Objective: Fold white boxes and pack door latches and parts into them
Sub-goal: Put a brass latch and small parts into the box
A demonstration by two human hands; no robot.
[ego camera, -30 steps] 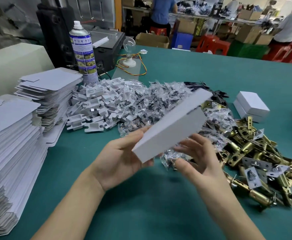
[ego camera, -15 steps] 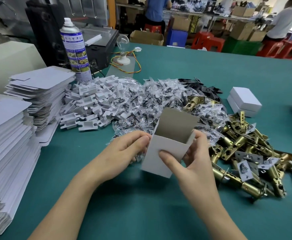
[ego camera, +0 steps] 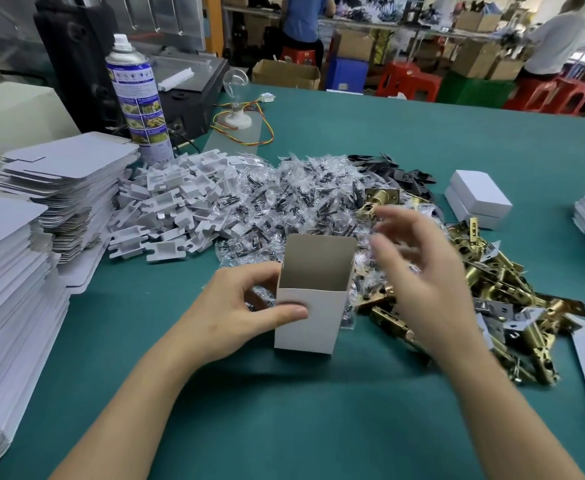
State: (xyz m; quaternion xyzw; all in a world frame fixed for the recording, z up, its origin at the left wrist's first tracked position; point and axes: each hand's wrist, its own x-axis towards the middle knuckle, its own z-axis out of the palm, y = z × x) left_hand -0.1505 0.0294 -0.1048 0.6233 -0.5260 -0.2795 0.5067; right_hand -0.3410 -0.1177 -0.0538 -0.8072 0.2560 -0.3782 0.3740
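A folded white box point(ego camera: 310, 322) stands upright on the green table point(ego camera: 284, 410), its top open and its grey inside showing. My left hand point(ego camera: 235, 315) grips it, thumb across the front wall and fingers behind. My right hand point(ego camera: 419, 271) hovers blurred to the right of the box with fingers spread and holds nothing. Under and beyond that hand lies a heap of brass door latches point(ego camera: 498, 299). Behind the box is a pile of clear screw bags point(ego camera: 284, 202), with white plastic inserts point(ego camera: 176, 202) to its left.
Stacks of flat white box blanks point(ego camera: 17, 271) line the left edge, another stack point(ego camera: 66, 181) behind them. A spray can point(ego camera: 138, 98) stands at the back left. Two closed white boxes point(ego camera: 476, 199) sit at the right, black plates point(ego camera: 398, 171) behind the bags. People work at far tables.
The flat blank was opened into a box and set upright on the table. My right hand let go of it and swung right over the latches.
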